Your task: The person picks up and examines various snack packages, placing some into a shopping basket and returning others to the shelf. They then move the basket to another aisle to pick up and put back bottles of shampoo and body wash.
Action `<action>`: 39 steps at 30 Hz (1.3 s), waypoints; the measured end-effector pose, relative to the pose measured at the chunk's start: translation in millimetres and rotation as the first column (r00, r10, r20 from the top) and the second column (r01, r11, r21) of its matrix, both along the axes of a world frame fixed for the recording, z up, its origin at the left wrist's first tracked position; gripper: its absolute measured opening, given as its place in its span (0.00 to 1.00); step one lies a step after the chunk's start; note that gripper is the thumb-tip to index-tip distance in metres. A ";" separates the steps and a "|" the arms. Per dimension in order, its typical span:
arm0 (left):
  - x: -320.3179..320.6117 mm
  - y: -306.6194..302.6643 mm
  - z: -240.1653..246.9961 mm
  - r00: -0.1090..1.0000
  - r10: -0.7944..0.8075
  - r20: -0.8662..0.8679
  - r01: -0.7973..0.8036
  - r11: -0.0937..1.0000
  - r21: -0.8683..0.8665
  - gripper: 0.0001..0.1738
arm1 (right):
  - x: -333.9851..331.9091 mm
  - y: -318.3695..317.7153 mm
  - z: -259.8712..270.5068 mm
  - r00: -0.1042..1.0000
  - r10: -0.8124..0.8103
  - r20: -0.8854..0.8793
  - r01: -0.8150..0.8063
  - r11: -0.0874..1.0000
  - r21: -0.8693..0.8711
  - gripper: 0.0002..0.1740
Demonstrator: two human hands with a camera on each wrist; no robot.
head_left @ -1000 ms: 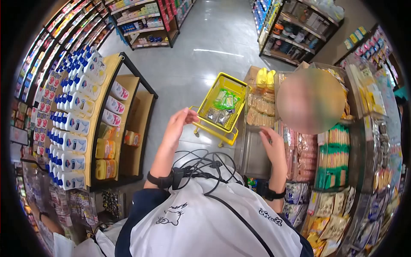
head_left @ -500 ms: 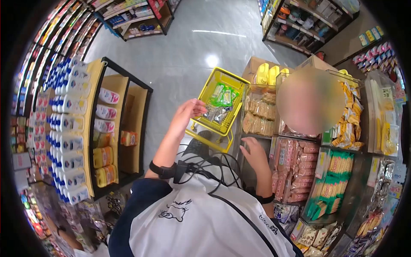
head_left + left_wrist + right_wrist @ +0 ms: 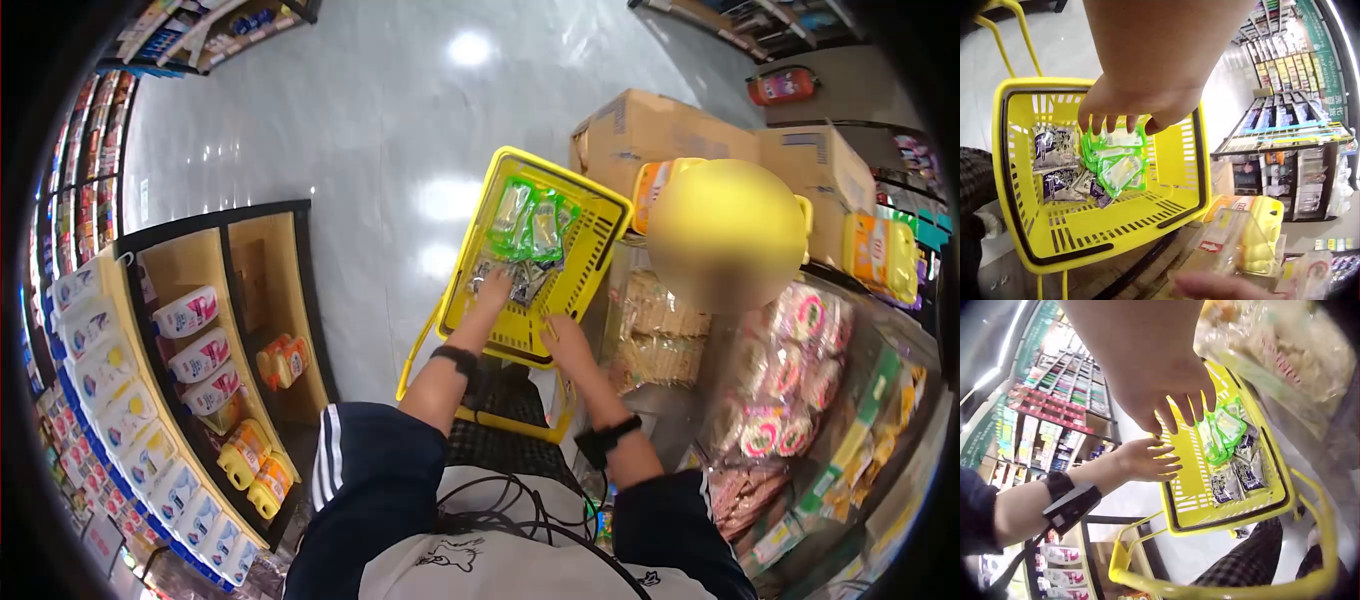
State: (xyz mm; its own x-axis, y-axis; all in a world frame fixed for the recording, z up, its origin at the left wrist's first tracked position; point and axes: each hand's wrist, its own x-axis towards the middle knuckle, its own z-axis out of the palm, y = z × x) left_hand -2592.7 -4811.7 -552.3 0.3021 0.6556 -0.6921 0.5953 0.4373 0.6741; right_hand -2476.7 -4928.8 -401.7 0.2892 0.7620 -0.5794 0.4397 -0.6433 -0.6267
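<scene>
Below me stands a yellow shopping basket (image 3: 592, 235) on a wheeled frame with a handle. Green packets (image 3: 545, 228) lie inside it, beside silver-and-purple packets (image 3: 1057, 186). Over the basket's near left part reaches my left hand (image 3: 493, 292), overlapping the silver packets in the head view. Its fingers are loosely spread and grip nothing in the left wrist view. Close to the near right rim is my right hand (image 3: 567, 343), fingers apart and holding nothing in the right wrist view.
Cardboard boxes (image 3: 670, 130) and yellow-handled orange-labelled bottles (image 3: 880, 258) stand beyond the basket. Clear bins of packaged snacks (image 3: 665, 330) line the right side. On the left is a wooden shelf (image 3: 255, 270) of bottles. A fire extinguisher (image 3: 783, 86) sits far right.
The head view has tipped further down toward the basket. My left hand has moved in over the basket, and my right hand has come from beside the snack bins to its near right rim.
</scene>
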 end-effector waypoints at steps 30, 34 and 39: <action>-12.8 27.1 -85.6 0.918 0.392 -0.065 -0.387 0.845 -0.369 0.25 | 15.9 178.1 -235.6 0.777 -0.626 0.064 0.628 0.764 -0.145 0.18; 0.5 64.2 -25.4 0.872 0.481 -0.096 -0.459 0.731 -0.505 0.27 | 9.6 134.0 -186.8 0.744 -0.638 -0.198 0.639 0.766 -0.064 0.14; -4.0 105.4 112.4 0.962 0.191 0.193 -0.055 0.834 -0.548 0.32 | 6.8 116.6 -50.1 0.523 -0.572 -0.632 0.737 0.676 -0.002 0.16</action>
State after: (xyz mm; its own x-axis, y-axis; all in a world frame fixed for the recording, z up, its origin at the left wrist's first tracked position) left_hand -2596.7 -4706.3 -439.9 0.4386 0.2466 -0.8642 0.3697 0.8269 0.4237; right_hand -2469.8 -4812.2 -451.8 0.4649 0.6186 -0.6334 -0.5125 -0.3954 -0.7623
